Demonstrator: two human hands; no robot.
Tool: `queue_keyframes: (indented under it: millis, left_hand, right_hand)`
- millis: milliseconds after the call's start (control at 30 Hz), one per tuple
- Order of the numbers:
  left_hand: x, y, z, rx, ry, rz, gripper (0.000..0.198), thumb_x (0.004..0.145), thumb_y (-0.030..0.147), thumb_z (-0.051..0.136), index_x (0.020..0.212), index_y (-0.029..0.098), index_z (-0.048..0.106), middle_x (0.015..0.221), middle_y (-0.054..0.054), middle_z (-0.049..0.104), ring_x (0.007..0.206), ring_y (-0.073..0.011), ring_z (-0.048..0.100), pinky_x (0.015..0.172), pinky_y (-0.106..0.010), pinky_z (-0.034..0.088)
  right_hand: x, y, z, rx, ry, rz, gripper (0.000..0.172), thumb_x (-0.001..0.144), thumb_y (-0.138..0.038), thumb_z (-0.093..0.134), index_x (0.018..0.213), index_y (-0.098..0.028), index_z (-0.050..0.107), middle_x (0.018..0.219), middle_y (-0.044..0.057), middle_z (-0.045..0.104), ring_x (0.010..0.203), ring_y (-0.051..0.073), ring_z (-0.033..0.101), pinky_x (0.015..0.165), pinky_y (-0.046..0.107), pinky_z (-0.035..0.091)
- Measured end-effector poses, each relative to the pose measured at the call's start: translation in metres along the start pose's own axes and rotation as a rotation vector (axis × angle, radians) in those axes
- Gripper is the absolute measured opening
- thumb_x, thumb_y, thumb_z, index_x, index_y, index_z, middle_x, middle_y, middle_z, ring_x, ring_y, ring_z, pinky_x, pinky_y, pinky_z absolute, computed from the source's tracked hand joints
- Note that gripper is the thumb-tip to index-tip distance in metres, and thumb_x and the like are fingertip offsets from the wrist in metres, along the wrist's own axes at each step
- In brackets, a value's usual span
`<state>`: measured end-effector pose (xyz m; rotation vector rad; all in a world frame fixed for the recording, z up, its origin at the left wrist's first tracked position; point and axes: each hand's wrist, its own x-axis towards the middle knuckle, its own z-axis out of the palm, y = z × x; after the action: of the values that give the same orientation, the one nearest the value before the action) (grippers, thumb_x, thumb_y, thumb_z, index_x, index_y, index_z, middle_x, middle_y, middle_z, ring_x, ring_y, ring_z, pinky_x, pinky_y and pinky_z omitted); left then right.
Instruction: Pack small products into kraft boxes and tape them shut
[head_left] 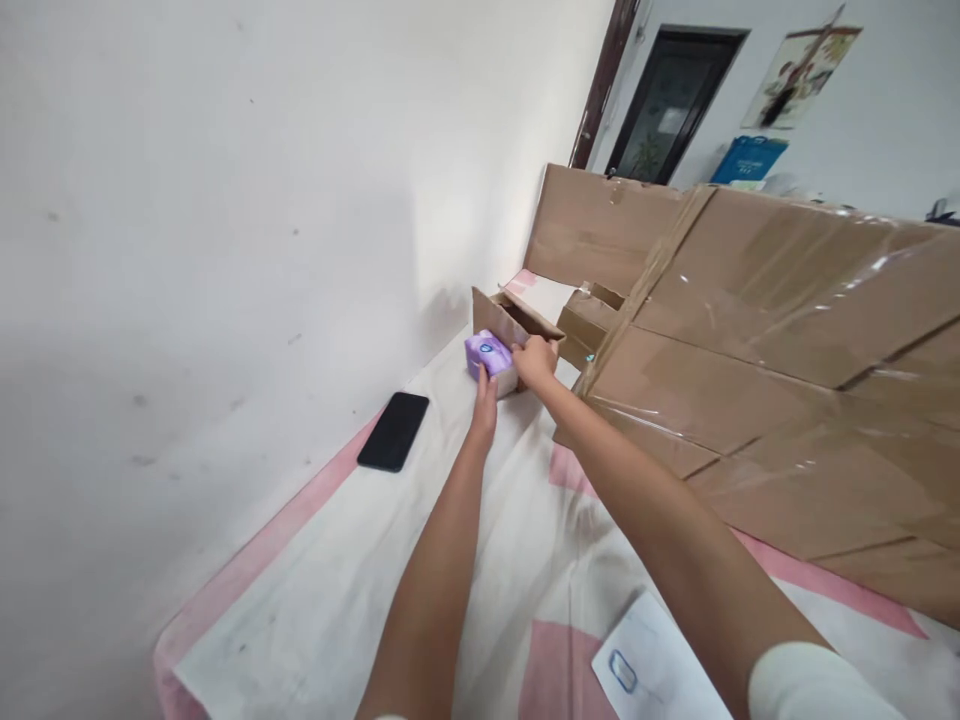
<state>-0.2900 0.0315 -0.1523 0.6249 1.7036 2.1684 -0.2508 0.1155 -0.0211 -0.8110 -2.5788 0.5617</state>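
A purple and white tissue pack (pixel 489 352) rests on the cloth in front of an open cardboard box (pixel 501 318). My left hand (pixel 486 398) grips the near side of the pack, one finger lying along its front face. At the pack's right, my right hand (pixel 535 362) is closed on the near right edge of the box, its fingers bent over the cardboard. The box's top gapes, showing a dark inside whose contents I cannot make out. Part of the box's front is hidden behind the pack and my right hand.
A black phone (pixel 394 432) lies left, by the white wall (pixel 225 250). A smaller open carton (pixel 586 325) stands beyond my right hand. Large taped cardboard (pixel 750 300) walls off the right side. Under my right forearm is a white paper item (pixel 652 665) on the pink-and-white cloth (pixel 517 520).
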Motion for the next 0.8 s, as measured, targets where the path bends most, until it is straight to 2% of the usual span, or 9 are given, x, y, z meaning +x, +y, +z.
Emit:
queue_keyframes:
  millis: [133,300,333,367,400,433,567,733,800]
  left_hand:
    - [-0.02,0.037,-0.01,-0.007,0.098,0.182,0.065,0.101,0.048,0.036,0.159,0.022,0.022,0.165,-0.008,0.031,0.152,-0.0226,0.03,0.123,-0.038,0.028]
    - [-0.084,0.137,-0.011,0.019,0.305,0.497,0.079,0.092,0.06,0.049,0.153,0.023,0.017,0.165,-0.012,0.022,0.154,-0.0222,0.022,0.126,-0.037,0.021]
    - [-0.104,0.157,-0.009,0.029,0.412,0.572,0.082,0.088,0.059,0.058,0.149,0.024,0.015,0.163,-0.013,0.017,0.154,-0.0221,0.016,0.127,-0.038,0.015]
    - [-0.126,0.176,-0.006,0.038,0.637,0.715,0.077,0.084,0.056,0.064,0.14,0.021,0.025,0.153,-0.016,0.028,0.15,-0.0255,0.025,0.126,-0.043,0.019]
    - [-0.149,0.192,-0.003,0.029,0.782,0.851,0.066,0.083,0.051,0.068,0.13,0.021,0.033,0.142,-0.015,0.037,0.144,-0.0267,0.034,0.124,-0.045,0.024]
    - [-0.173,0.204,0.001,0.013,0.829,0.944,0.053,0.085,0.046,0.067,0.122,0.022,0.037,0.134,-0.012,0.04,0.139,-0.0261,0.038,0.121,-0.047,0.028]
    - [-0.263,0.221,0.018,0.073,0.636,1.034,0.041,0.083,0.036,0.067,0.111,0.026,0.04,0.12,-0.007,0.04,0.128,-0.0262,0.043,0.117,-0.051,0.031]
    - [-0.343,0.203,0.039,0.27,0.327,0.948,0.042,0.075,0.031,0.071,0.101,0.025,0.04,0.115,-0.007,0.041,0.121,-0.0277,0.046,0.108,-0.05,0.039]
    - [-0.363,0.196,0.043,0.325,0.21,0.914,0.04,0.077,0.031,0.069,0.101,0.025,0.038,0.117,-0.007,0.041,0.119,-0.027,0.048,0.105,-0.048,0.042]
  right_hand:
    - [-0.037,-0.036,-0.03,-0.007,0.075,-0.08,0.024,0.093,-0.032,0.058,0.094,-0.013,0.072,0.088,0.014,0.076,0.106,0.031,0.068,0.106,0.045,0.036]
    - [-0.116,-0.082,-0.108,0.327,0.187,-0.494,0.016,0.092,-0.023,0.059,0.082,-0.016,0.07,0.074,0.002,0.07,0.083,0.022,0.068,0.09,0.035,0.043]
    - [-0.139,-0.089,-0.123,0.406,0.191,-0.594,0.015,0.092,-0.02,0.059,0.082,-0.016,0.069,0.072,0.0,0.068,0.079,0.02,0.067,0.087,0.034,0.043]
    - [-0.164,-0.093,-0.137,0.452,0.187,-0.685,0.013,0.092,-0.018,0.058,0.085,-0.017,0.069,0.071,-0.002,0.067,0.078,0.019,0.065,0.087,0.033,0.042]
    - [-0.19,-0.095,-0.15,0.465,0.195,-0.75,0.013,0.092,-0.017,0.058,0.086,-0.017,0.069,0.069,-0.003,0.064,0.076,0.017,0.063,0.086,0.032,0.041]
    - [-0.216,-0.094,-0.163,0.455,0.217,-0.788,0.01,0.092,-0.018,0.06,0.086,-0.017,0.069,0.066,-0.004,0.061,0.074,0.016,0.061,0.087,0.032,0.04]
    - [-0.308,-0.058,-0.21,0.387,0.231,-0.807,0.008,0.093,-0.019,0.06,0.089,-0.018,0.067,0.069,-0.005,0.059,0.074,0.013,0.058,0.086,0.031,0.039]
    - [-0.396,0.047,-0.252,0.336,0.204,-0.583,0.028,0.095,-0.032,0.057,0.07,-0.019,0.058,0.067,-0.001,0.053,0.07,0.015,0.053,0.073,0.03,0.043]
    - [-0.426,0.092,-0.263,0.239,0.203,-0.472,0.028,0.095,-0.031,0.056,0.07,-0.019,0.058,0.068,-0.001,0.055,0.071,0.017,0.054,0.084,0.036,0.044]
